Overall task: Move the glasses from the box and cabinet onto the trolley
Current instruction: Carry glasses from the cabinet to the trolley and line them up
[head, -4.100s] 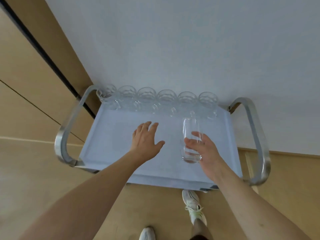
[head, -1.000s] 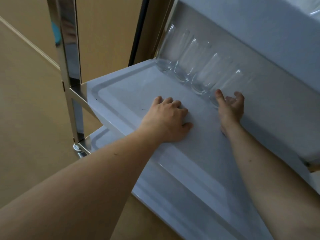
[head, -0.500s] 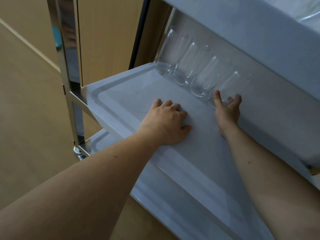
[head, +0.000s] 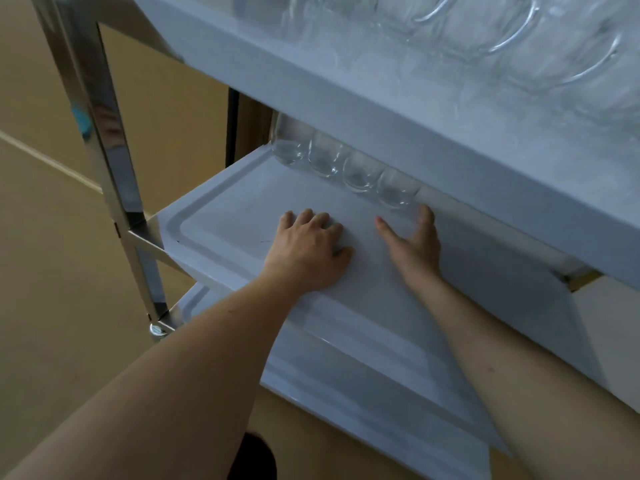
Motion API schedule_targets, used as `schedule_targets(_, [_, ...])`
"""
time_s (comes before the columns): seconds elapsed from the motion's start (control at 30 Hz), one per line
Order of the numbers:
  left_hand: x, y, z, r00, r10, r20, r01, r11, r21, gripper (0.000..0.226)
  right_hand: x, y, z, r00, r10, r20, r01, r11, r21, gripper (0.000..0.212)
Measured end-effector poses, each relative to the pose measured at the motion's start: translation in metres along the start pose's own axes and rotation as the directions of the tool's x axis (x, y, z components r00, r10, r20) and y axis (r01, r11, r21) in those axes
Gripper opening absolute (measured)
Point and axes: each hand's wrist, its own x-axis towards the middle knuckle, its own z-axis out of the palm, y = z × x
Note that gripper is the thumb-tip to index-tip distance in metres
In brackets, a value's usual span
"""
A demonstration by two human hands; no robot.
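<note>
Already, four tall glasses (head: 343, 164) line the back of the trolley's middle shelf (head: 221, 216) at frame centre, and more glasses (head: 502, 26) crowd the top shelf (head: 311, 67), upper right. Left hand (head: 306, 251) lies flat, right hand (head: 414, 242) spread wide; neither grip holds anything. Box and cabinet are out of view, so what remains is unclear.

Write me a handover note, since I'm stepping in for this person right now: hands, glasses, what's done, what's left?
Left hand: flat on the middle shelf, holding nothing.
Right hand: open, empty, just in front of the last glass in the row.
Four glasses stand in a row at the back of the middle shelf; more glasses fill the top shelf.
Left: fetch the next glass; box and cabinet are out of view.
</note>
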Motion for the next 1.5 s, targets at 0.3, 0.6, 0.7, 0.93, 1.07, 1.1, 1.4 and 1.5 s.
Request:
schedule_targets(0.3, [-0.021, 0.000, -0.019, 0.998, 0.004, 0.061, 0.006, 0.986, -0.164, 0.051, -0.091, -0.001, -0.031, 0.986, -0.121, 0.113, 0.144, 0.965, -0.219, 0.084])
schedule_targets(0.6, [-0.131, 0.026, -0.109, 0.911, -0.103, 0.399, 0.159, 0.981, -0.110, 0.053, -0.191, -0.038, -0.104, 0.922, 0.087, 0.378, 0.015, 0.966, -0.259, 0.071])
schedule_targets(0.7, [-0.145, 0.046, -0.162, 0.879, -0.101, 0.467, 0.154, 0.985, -0.076, 0.056, -0.225, -0.069, -0.146, 0.882, 0.150, 0.446, -0.041, 0.969, -0.244, 0.069])
schedule_targets(0.93, [-0.153, 0.117, -0.319, 0.873, -0.048, 0.486, 0.111, 0.989, -0.102, 0.055, -0.263, -0.169, -0.266, 0.847, 0.213, 0.487, -0.091, 0.961, -0.262, 0.072])
schedule_targets(1.07, [-0.131, 0.155, -0.409, 0.891, 0.018, 0.454, 0.030, 0.995, -0.098, 0.056, -0.253, -0.225, -0.341, 0.873, 0.179, 0.454, -0.066, 0.965, -0.254, 0.072])
schedule_targets(1.1, [-0.120, 0.164, -0.429, 0.901, 0.043, 0.431, -0.003, 0.996, -0.093, 0.056, -0.246, -0.238, -0.360, 0.885, 0.170, 0.434, -0.067, 0.968, -0.244, 0.072])
schedule_targets(1.4, [0.004, 0.260, -0.545, 0.910, 0.344, 0.230, -0.324, 0.938, -0.121, 0.058, -0.169, -0.315, -0.509, 0.985, 0.154, 0.073, -0.124, 0.940, -0.319, 0.075])
schedule_targets(1.5, [0.034, 0.298, -0.568, 0.869, 0.474, 0.142, -0.455, 0.878, -0.150, 0.058, -0.156, -0.324, -0.553, 0.983, 0.173, -0.067, -0.186, 0.915, -0.358, 0.077])
